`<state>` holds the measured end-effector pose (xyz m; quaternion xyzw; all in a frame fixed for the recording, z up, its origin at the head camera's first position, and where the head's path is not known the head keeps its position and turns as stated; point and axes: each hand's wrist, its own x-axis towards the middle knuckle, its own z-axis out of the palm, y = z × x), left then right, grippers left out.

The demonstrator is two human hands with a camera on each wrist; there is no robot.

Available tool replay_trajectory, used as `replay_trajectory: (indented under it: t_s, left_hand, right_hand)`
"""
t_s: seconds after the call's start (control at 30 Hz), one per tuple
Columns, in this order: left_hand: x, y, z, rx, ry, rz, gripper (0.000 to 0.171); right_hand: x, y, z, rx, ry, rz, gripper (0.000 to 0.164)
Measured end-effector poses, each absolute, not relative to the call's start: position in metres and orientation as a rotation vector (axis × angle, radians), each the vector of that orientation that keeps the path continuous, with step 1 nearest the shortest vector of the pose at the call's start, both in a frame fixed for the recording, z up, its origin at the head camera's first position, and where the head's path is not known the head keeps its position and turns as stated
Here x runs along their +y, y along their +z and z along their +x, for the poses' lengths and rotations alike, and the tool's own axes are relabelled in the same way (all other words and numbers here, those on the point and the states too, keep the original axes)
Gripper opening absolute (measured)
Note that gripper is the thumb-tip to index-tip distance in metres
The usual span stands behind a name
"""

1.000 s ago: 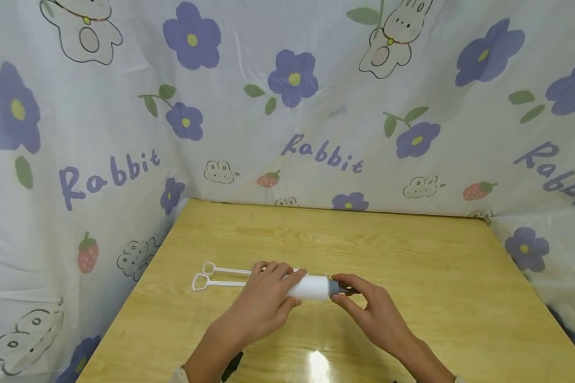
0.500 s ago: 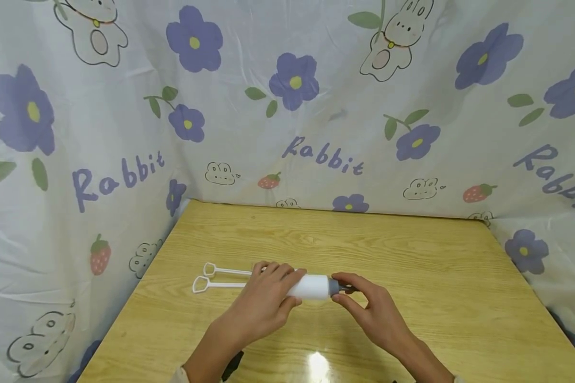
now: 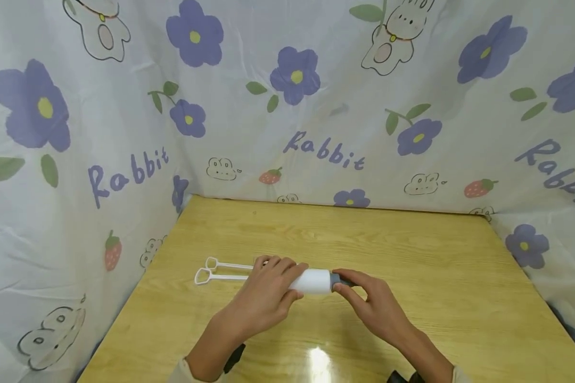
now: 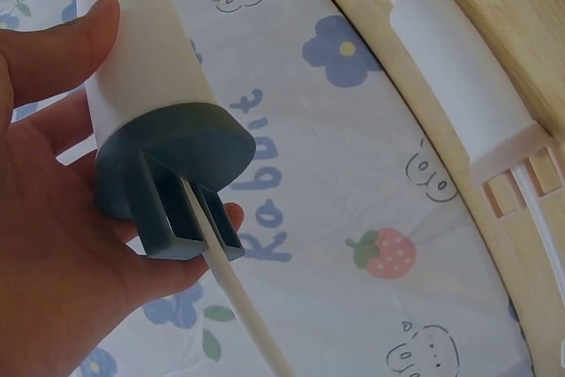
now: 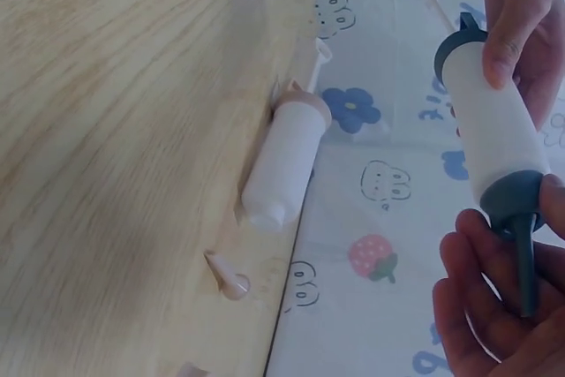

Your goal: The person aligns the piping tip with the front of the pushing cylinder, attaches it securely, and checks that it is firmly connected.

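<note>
A white icing syringe [image 3: 313, 281] with blue-grey end caps lies sideways between the hands. My left hand [image 3: 265, 300] grips its barrel, thumb on the near side in the left wrist view. A white plunger rod [image 4: 234, 284] sticks out through the blue-grey handle cap [image 4: 177, 165]. My right hand [image 3: 380, 308] pinches the blue-grey nozzle cap [image 5: 512, 200] at the other end, with the long thin nozzle [image 5: 526, 271] pointing into the palm side. Parallel to it on the table is a second white syringe [image 5: 287, 161] with a beige cap, partly hidden behind my left hand in the head view.
A loose beige nozzle [image 5: 228, 278] lies on the wooden table [image 3: 436, 255] near the second syringe's tip. The second syringe's plunger handle [image 3: 212, 263] reaches leftward. A printed cloth [image 3: 249, 127] hangs along the table's back and sides.
My right thumb and fingers have shifted around the nozzle cap, covering more of it. My left hand keeps its grip on the barrel; the head view has tilted slightly.
</note>
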<state>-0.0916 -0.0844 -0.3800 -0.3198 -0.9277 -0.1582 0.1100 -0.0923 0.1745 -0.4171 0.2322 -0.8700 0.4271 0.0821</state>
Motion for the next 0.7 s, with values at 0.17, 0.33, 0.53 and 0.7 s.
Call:
replay_trajectory:
  t_s: [0.17, 0.33, 0.53, 0.7]
  left_hand:
    - [-0.0837, -0.3792, -0.0923, -2.744, -0.479, -0.935, 0.046]
    - [-0.0851, -0.3784, -0.0933, -2.753, -0.495, -0.907, 0.047]
    - [-0.0849, -0.3787, -0.092, -2.763, -0.544, -0.94, 0.046]
    - [-0.084, -0.3792, -0.0907, -2.762, -0.525, -0.948, 0.045]
  right_hand:
    - [0.1769, -0.4131, -0.0942, -2.649, 1.267, 0.692, 0.037]
    - [0.1774, -0.4094, -0.0956, -2.646, 1.258, 0.758, 0.048]
    - [0.1763, -0.4096, -0.0957, -2.623, 1.251, 0.82, 0.04]
    - [0.1771, -0.4102, -0.0964, -2.656, 1.269, 0.821, 0.037]
